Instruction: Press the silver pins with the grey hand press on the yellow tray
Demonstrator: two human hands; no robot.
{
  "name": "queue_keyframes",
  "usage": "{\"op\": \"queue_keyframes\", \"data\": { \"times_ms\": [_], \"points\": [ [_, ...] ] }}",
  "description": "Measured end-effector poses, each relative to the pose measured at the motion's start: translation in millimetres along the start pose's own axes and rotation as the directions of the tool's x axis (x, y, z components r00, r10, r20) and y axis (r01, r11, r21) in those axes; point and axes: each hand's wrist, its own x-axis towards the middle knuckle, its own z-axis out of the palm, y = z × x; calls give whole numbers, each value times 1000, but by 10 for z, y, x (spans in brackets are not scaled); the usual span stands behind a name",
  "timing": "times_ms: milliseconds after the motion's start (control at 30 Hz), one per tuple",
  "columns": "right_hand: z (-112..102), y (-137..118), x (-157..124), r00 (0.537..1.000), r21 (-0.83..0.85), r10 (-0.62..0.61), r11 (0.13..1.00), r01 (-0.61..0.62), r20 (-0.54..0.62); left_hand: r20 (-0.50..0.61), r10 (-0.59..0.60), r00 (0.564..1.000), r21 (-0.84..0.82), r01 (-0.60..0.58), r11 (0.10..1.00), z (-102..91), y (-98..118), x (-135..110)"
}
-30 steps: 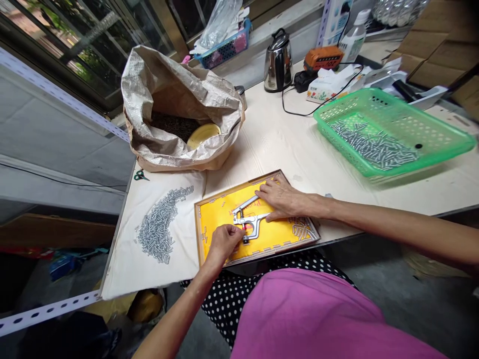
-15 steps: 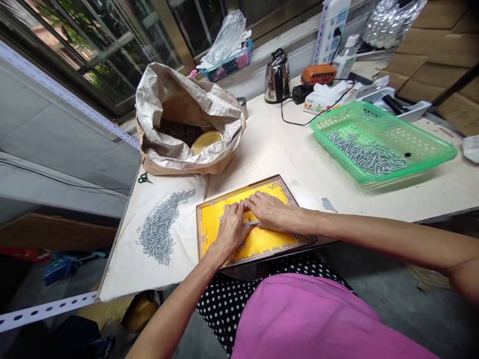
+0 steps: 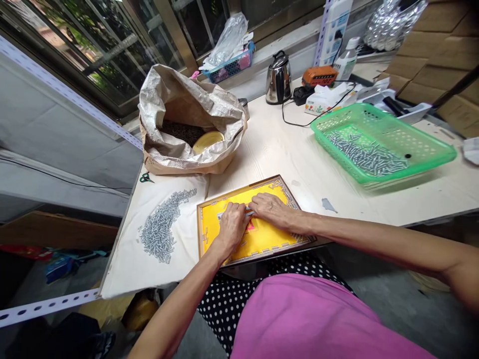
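Both my hands work close together over a shallow tray with a yellow bottom (image 3: 267, 240) and brown rims. My left hand (image 3: 232, 223) has its fingers curled around a thin grey-blue strip (image 3: 249, 212). Against it, my right hand (image 3: 270, 209) pinches the strip's other end; what exactly the strip is, I cannot make out. Small silvery rod-like pieces (image 3: 276, 184) line the tray's edges, thickest at the far right corner. A pink and red patch (image 3: 250, 227) shows on the yellow bottom between my hands.
Loose silvery pieces lie in a heap (image 3: 159, 232) at left, near green-handled scissors (image 3: 145, 177). Behind stands an open sack (image 3: 190, 164) of dark pieces with a yellow bowl (image 3: 208, 140). A green basket (image 3: 422, 144) of silvery pieces sits right; a kettle (image 3: 278, 80) stands farther back.
The thin strip has shifted away from me, toward my fingertips, and the pink patch is more exposed. My fingers have drawn closer together. The tray stays in place.
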Motion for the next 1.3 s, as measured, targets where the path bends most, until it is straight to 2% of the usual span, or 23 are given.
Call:
{"op": "queue_keyframes", "data": {
  "times_ms": [67,167,333,500,600,667,700,767,833,867,933,1000,1133,1300],
  "points": [
    [-20,50,-22,999,14,-3,1000,4,-38,-42,30,999,-34,-31,999,45,-12,-27],
    [-29,165,-37,998,32,-15,999,17,-55,-101,143,985,-60,-149,987,96,-15,-82],
    [107,337,6,999,-12,24,1000,-25,-47,-68,329,942,6,-330,944,127,29,-168],
    [206,486,85,991,-19,-21,1000,18,-131,-12,383,924,-19,-383,924,88,110,-315],
    [235,552,89,992,11,-33,999,35,-123,-86,399,913,-41,-403,914,-5,-3,-378],
    [258,574,73,989,0,-31,999,32,-141,-209,249,946,-64,-267,962,-90,-260,-363],
    [270,577,63,987,-13,-31,999,29,-155,-278,100,956,-76,-125,989,-132,-445,-338],
    [290,569,48,984,-37,-35,999,29,-174,-347,-191,918,-104,164,981,-198,-885,-269],
    [303,550,44,981,-46,-40,998,32,-190,-323,-362,874,-81,355,931,-223,-1332,-201],
    [307,541,45,979,-45,-38,999,30,-200,-291,-410,864,-57,412,909,-218,-1527,-174],
    [309,526,51,977,-34,-32,999,25,-212,-216,-437,873,-6,446,895,-179,-1824,-137],
    [309,521,55,978,-27,-28,999,23,-208,-151,-424,893,37,433,900,-121,-1994,-112],
    [312,526,52,983,-41,-20,999,13,-181,-93,-401,911,68,408,910,-26,-2108,-53],
    [322,531,51,983,-82,-29,997,14,-180,-66,-386,920,51,389,920,-21,-2164,14]
  ]
}}
